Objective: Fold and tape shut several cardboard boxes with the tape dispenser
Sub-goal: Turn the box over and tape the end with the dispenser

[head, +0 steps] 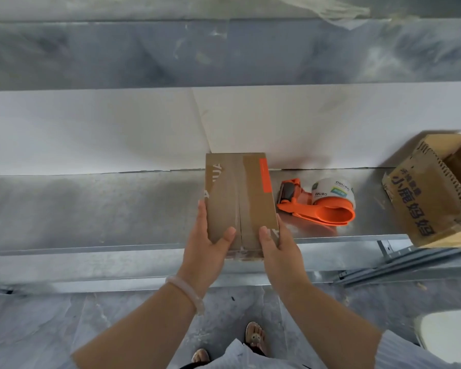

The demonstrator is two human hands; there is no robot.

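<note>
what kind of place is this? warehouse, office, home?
Probably a packing or shipping station, though that is a guess. Cues: a bare sheet-metal bench, an orange tape dispenser lying on it, a taped-shut cardboard box, and an open carton at the right.

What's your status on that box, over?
Left grip and right grip both holding small box by its near end. Top seam taped. Tape dispenser lying on shelf just right of box; open carton far right.
</note>
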